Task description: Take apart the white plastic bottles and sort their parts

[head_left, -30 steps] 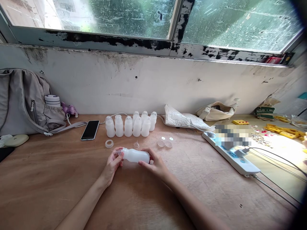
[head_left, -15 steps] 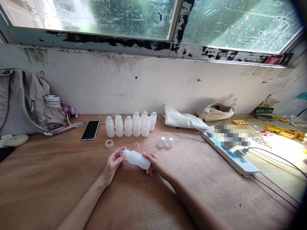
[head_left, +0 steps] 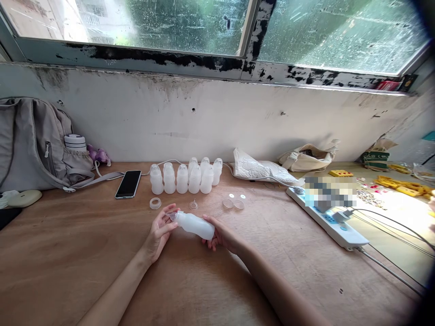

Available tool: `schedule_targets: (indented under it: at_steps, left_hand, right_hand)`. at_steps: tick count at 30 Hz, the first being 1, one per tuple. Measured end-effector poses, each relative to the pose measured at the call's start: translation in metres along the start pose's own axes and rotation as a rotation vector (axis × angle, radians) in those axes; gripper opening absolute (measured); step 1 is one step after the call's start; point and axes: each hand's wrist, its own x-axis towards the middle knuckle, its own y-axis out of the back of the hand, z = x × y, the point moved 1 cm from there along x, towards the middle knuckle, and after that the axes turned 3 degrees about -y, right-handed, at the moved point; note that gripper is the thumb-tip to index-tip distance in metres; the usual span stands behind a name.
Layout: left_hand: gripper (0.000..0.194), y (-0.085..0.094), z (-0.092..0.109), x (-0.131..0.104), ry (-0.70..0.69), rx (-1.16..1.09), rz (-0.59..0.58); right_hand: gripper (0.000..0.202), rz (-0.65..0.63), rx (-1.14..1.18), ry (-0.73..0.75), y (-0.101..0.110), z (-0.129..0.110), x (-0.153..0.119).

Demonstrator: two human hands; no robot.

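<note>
Low over the table, a frosted white baby bottle [head_left: 195,225] lies tilted on its side between my hands, its neck to the left. My right hand [head_left: 222,234] is closed around its base. At the neck end, my left hand [head_left: 160,232] has thumb and fingers around the clear nipple [head_left: 171,216]. Just beyond the hands lie a translucent collar ring [head_left: 155,203], another clear nipple [head_left: 193,205] and two clear round pieces [head_left: 239,204]. Two small white discs [head_left: 231,196] sit behind those. Several frosted bottles [head_left: 182,179] stand upright at the back.
A phone [head_left: 128,184] lies left of the bottles, with a grey backpack [head_left: 20,140] farther left. Against the wall rest a white package [head_left: 261,168] and a cream pouch [head_left: 307,158]. A white power strip [head_left: 326,222] with cables runs along the right.
The left fingers have shifted slightly on the nipple, and more of it shows. My right fingers have moved a little under the bottle's base. The bottle stays almost in place.
</note>
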Motion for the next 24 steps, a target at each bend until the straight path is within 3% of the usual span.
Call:
schedule_targets:
  at_steps: [5,8,14,18,21,24]
  left_hand:
    - [0.041,-0.003,-0.001,0.0,0.047,0.057,0.081]
    - [0.037,-0.001,-0.002,0.001,0.03,0.146,0.07]
    - [0.041,0.006,-0.001,0.002,-0.027,0.222,0.024]
    - [0.044,0.006,-0.001,0.003,-0.008,0.22,0.041]
    - [0.043,0.006,-0.001,0.003,0.005,0.192,0.044]
    - [0.042,0.008,0.0,0.004,0.006,0.178,0.02]
  right_hand:
    - [0.038,0.017,-0.038,0.011,-0.001,-0.001,-0.001]
    - [0.037,0.047,-0.077,0.042,-0.001,-0.001,-0.001]
    - [0.035,0.166,-0.119,0.309,-0.001,-0.003,-0.001]
    - [0.046,0.164,-0.124,0.432,0.0,-0.005,-0.005]
    - [0.06,0.104,-0.1,0.447,0.003,-0.007,-0.006]
    - [0.061,0.137,-0.101,0.432,0.007,-0.007,-0.004]
